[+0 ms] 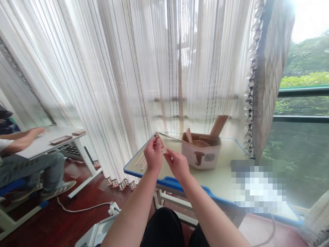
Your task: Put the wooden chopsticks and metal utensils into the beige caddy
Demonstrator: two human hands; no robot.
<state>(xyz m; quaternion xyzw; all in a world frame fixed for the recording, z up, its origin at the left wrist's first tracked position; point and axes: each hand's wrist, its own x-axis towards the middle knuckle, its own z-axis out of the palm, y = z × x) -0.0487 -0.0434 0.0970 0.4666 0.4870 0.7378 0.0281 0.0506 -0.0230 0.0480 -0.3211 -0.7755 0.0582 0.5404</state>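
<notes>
My left hand (153,155) and my right hand (177,164) are raised together above the near left part of a blue-edged table (221,178). Both pinch a small pale paper sleeve (161,142) that stands slanted between the fingertips. Under my hands, several pale wooden chopsticks (141,161) lie on the tabletop near its left edge. To the right stands a white box (201,149) holding more wooden sticks and a round wooden piece.
White sheer curtains (123,75) hang behind the table. Another person sits at a second white table (48,140) on the left, an arm resting on it. A power strip (113,208) and cable lie on the dark wood floor. A blurred patch covers the table's right part.
</notes>
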